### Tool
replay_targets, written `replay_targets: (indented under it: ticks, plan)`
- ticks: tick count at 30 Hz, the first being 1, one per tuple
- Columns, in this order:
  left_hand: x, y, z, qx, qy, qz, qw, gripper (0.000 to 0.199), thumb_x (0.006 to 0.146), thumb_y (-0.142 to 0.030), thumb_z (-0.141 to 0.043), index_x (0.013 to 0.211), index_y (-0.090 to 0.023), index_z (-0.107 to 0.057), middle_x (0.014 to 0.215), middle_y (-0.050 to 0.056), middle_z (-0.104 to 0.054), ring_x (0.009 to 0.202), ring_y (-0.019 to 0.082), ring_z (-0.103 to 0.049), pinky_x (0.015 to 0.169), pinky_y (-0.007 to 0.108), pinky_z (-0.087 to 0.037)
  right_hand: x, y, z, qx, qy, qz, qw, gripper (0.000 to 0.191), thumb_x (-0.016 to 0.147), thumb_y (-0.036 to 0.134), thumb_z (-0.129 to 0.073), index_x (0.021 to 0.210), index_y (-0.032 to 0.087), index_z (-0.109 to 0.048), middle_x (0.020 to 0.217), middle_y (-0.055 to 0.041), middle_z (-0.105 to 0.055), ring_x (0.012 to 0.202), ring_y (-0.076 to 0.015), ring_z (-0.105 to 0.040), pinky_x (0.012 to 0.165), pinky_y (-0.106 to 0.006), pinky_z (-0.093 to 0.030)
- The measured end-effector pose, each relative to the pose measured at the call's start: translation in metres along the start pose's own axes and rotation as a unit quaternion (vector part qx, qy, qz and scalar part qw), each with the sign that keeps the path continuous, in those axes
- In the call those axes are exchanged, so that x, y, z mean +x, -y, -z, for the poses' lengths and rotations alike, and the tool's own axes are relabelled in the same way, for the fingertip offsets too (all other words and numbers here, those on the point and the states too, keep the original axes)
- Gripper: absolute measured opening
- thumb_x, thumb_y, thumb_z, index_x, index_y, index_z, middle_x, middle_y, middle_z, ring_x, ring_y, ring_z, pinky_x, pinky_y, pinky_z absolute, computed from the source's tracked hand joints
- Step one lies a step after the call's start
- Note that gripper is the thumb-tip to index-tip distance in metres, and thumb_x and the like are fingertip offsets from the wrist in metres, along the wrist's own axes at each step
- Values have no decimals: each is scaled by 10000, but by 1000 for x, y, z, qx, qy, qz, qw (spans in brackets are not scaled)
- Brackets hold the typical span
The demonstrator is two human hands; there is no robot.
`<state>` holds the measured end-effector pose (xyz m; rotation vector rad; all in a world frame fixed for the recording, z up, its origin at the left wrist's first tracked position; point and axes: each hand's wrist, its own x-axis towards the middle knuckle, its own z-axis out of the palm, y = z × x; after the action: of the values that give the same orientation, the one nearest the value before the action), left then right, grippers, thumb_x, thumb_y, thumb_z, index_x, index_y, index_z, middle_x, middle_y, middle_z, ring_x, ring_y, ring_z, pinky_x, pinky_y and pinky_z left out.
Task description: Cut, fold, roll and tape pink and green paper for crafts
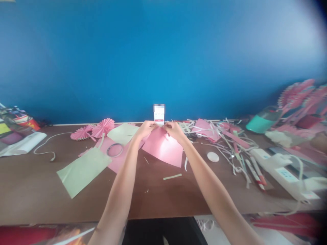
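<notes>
Craft workspace — paper-strewn desk.

left hand and right hand raised close together, a narrow gap between them, fingers bent and turned inward toward each other, thumbs low, both bare forearms stretched forward from the lower edge, converging, wrists slightly bent, left arm steeper, right arm slanting

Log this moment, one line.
left hand: at far edge of pink sheet; right hand: same edge; phone: upright behind sheet; green sheet: left of hands
</notes>
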<state>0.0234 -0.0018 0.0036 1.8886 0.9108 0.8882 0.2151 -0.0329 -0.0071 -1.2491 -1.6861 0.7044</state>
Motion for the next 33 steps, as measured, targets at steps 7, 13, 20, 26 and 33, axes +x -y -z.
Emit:
replay_targets:
  ticks: [7, 13, 20, 26, 33]
  plan:
    - [-1, -2, 0, 13, -3, 3, 1000, 562, 785, -624, -614, 988, -110, -714, 927, 115, -718, 878, 248, -633, 755, 313, -452, -1, -2, 0, -2, 3, 7, 1000, 245, 819, 300, -496, 649, 159, -603, 553, -2, -582, 462, -109, -483, 513, -245, -361]
    - [0, 1, 0, 19, -2, 4, 1000, 534, 820, -605, -578, 996, -118, -713, 914, 96, -707, 798, 212, -613, 680, 287, -423, -1, 3, 2, -6, -2, 0, 1000, 239, 812, 303, -514, 644, 160, -605, 500, 17, -545, 442, -107, -478, 519, -246, -361]
    - [-1, 0, -1, 22, -5, 3, 1000, 527, 838, -586, -560, 1008, -110, -708, 865, 75, -697, 729, 178, -576, 658, 273, -403, -2, 6, 2, -3, 5, -6, 1000, 246, 819, 309, -509, 650, 159, -605, 521, 9, -565, 432, -108, -487, 496, -245, -360]
    - [-1, -2, -1, 41, -9, 3, 999, 511, 840, -585, -550, 972, -118, -712, 891, 84, -703, 767, 197, -589, 672, 276, -411, -1, 2, 0, -1, 9, 0, 1000, 262, 826, 305, -514, 617, 163, -584, 529, 5, -573, 428, -101, -480, 482, -241, -353]
    - [-3, -3, 1, 80, -41, -8, 996, 456, 855, -552, -532, 907, -135, -710, 734, 53, -654, 643, 167, -528, 584, 259, -362, -2, 4, 4, 4, 18, -10, 1000, 236, 826, 294, -530, 669, 150, -632, 569, -10, -610, 435, -94, -459, 460, -235, -346]
